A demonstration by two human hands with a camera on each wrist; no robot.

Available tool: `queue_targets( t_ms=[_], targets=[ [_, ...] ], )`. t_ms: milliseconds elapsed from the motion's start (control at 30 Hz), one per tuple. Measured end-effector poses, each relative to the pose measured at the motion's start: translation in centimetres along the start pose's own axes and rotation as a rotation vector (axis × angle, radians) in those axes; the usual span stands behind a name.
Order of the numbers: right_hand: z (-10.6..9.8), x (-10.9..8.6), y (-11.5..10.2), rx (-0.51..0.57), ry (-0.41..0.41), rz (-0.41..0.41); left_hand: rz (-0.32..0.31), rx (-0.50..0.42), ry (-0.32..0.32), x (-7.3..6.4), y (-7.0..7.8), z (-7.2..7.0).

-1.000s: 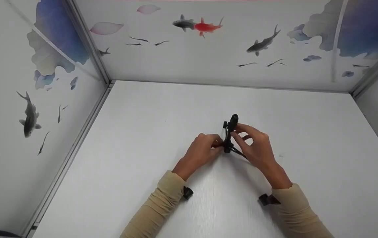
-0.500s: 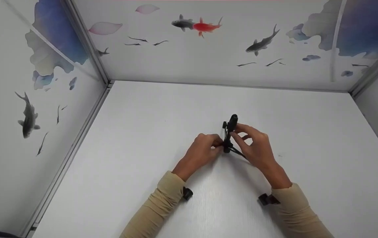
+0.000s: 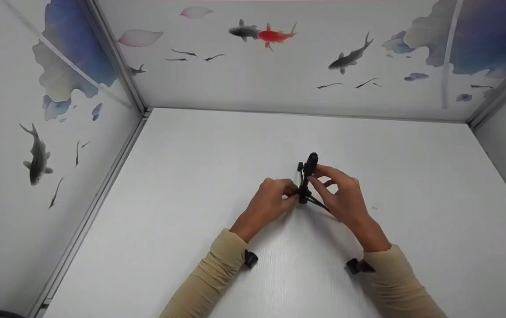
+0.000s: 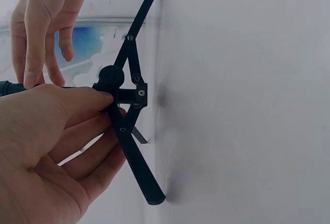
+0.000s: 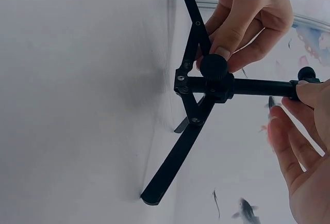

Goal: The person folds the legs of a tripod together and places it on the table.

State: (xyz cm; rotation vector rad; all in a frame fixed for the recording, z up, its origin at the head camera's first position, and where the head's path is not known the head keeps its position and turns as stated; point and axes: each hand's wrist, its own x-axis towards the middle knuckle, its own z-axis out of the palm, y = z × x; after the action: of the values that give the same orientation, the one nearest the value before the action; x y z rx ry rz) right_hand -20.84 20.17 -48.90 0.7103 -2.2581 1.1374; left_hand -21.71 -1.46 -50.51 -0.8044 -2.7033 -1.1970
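Note:
A small black tripod [image 3: 310, 164] stands on the white table with its legs [image 4: 139, 170] spread. My left hand [image 3: 270, 201] pinches it low down, the thumb at the collar beside a round knob [image 5: 214, 67] and the fingers behind a leg. Higher up, my right hand [image 3: 346, 198] holds the centre post [image 5: 263, 87] between thumb and fingers, close to a second, smaller knob [image 5: 306, 73]. In the left wrist view, the leg tips reach the tabletop and the braces near the hub are folded out. The left fingertips are partly hidden behind the tripod.
The white table [image 3: 191, 150] is bordered by a back wall [image 3: 279, 79] and a left wall [image 3: 1, 185] printed with fish and leaves. Metal rails run along the wall corners. A black wrist camera [image 3: 250, 259] sits by the left cuff, another camera [image 3: 353, 266] by the right.

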Motion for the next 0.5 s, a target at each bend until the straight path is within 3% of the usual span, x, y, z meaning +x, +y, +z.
queue_targets(
  t_ms=[500],
  targets=[
    [-0.11, -0.05, 0.09, -0.004, 0.004, -0.004, 0.02, -0.043, 0.022, -0.04, 0.13, -0.02]
  ],
)
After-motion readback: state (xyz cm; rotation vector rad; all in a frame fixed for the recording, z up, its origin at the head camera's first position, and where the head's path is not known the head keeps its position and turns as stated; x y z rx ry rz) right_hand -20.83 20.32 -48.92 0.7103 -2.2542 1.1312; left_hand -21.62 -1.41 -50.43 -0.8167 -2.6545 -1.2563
